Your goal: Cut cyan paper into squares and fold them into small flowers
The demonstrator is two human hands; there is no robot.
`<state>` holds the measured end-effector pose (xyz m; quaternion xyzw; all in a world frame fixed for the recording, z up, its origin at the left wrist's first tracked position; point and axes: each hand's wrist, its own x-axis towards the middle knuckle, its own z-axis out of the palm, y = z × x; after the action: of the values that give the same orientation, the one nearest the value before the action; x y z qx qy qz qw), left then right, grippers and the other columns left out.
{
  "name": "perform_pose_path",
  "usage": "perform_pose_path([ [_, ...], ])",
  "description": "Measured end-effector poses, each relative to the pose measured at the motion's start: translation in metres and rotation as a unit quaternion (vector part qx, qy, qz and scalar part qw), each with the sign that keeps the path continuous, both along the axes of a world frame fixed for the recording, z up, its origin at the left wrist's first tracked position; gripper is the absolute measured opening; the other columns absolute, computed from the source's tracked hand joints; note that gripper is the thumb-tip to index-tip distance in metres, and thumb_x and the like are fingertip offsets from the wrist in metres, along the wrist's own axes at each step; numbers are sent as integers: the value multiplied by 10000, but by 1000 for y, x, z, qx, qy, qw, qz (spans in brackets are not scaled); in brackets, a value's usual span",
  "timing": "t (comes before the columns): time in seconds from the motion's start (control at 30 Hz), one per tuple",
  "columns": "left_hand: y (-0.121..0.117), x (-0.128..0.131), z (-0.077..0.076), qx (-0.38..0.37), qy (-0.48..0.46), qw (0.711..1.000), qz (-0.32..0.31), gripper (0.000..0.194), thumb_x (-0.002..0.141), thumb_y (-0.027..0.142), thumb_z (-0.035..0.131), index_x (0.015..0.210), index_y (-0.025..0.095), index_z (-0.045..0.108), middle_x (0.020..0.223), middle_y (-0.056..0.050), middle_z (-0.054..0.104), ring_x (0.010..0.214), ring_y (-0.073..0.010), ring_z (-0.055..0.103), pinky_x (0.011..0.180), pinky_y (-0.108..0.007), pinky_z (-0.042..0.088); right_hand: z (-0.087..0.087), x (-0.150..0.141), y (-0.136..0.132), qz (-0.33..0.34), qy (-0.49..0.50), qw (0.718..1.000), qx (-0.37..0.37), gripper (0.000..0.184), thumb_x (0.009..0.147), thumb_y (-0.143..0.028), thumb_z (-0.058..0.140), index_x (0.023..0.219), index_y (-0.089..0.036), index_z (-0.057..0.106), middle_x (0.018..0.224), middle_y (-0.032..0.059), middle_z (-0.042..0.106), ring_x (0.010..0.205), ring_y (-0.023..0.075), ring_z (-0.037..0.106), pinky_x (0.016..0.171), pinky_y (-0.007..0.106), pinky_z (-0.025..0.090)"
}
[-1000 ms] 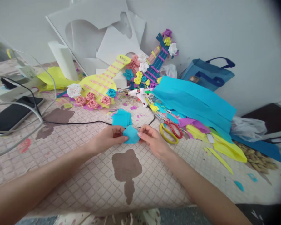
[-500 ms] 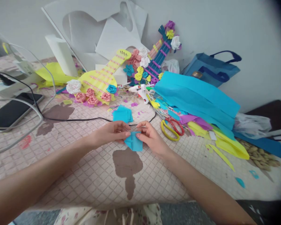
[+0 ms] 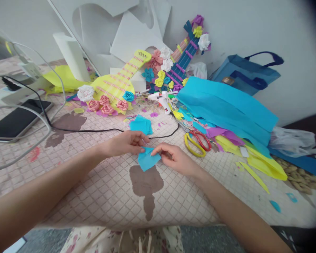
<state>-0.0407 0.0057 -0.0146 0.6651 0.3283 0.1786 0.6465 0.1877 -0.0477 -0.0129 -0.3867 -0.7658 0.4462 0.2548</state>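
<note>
the left hand (image 3: 125, 143) and right hand (image 3: 175, 159) pinch the blue paper (image 3: 148, 161) between them, one corner toward the lap (image 3: 94, 240), the paper stack (image 3: 140, 124) beyond.

Even, soft light; right edge blurs dark.

Both forearms reach inward; left hand (image 3: 130, 143) and right hand (image 3: 175, 158) nearly meet, fingers curled.

Craft table with paper guitars (image 3: 117, 84)
</note>
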Motion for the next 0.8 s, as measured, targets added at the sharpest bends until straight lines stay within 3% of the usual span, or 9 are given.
perform_pose_path([
  [0.1, 1, -1, 2, 60, 16, 998, 19, 304, 748, 294, 648, 1011, 168, 562, 919, -55, 660, 819, -167, 618, 697, -300, 481, -5, -4, -1, -22, -15, 999, 40, 292, 756, -20, 474, 919, -212, 622, 893, 12, 596, 810, 144, 556, 714, 278, 422],
  [0.17, -3, -2, 7, 157, 49, 985, 48, 286, 758, 309, 647, 1002, 179, 573, 963, -58, 649, 861, -175, 604, 757, -324, 477, -8, -6, -2, -44, -18, 998, 44, 219, 770, -45, 520, 886, -203, 618, 867, 10, 595, 791, 141, 556, 707, 274, 421],
  [0.27, -15, -3, 13, 320, 89, 943, 26, 315, 723, 357, 701, 970, 200, 585, 1026, -44, 605, 945, -192, 556, 842, -344, 447, -11, -9, -4, -80, -15, 996, 45, 114, 792, -103, 579, 854, -195, 607, 832, 3, 601, 755, 134, 548, 677, 262, 416],
  [0.4, -33, 2, 10, 414, 143, 899, -4, 362, 656, 346, 760, 917, 192, 562, 987, -55, 550, 963, -229, 504, 823, -355, 441, -11, -9, -4, -77, -21, 995, 61, 91, 810, -115, 584, 848, -196, 599, 809, -2, 586, 759, 134, 536, 674, 257, 410],
  [0.53, -39, 4, 0, 451, 160, 878, -17, 108, 764, 124, 611, 842, 180, 561, 912, -50, 550, 930, -210, 506, 826, -340, 416, -8, -2, -3, -27, -49, 995, 84, 231, 782, -55, 581, 951, -212, 578, 881, 4, 552, 795, 132, 525, 691, 251, 413],
  [0.63, -39, 0, -2, 445, 153, 882, -26, 106, 786, 73, 558, 806, 177, 566, 877, -38, 555, 880, -190, 516, 791, -320, 408, -6, 3, 0, 4, -65, 994, 91, 313, 754, -1, 558, 979, -218, 557, 880, -2, 514, 771, 120, 515, 681, 241, 412],
  [0.8, -40, -6, -2, 431, 126, 893, -23, 118, 814, 67, 532, 783, 172, 576, 856, -29, 561, 842, -167, 524, 775, -299, 400, -2, 8, 3, 32, -73, 993, 83, 275, 746, 42, 503, 859, -202, 560, 909, 4, 474, 769, 110, 500, 648, 228, 400],
])
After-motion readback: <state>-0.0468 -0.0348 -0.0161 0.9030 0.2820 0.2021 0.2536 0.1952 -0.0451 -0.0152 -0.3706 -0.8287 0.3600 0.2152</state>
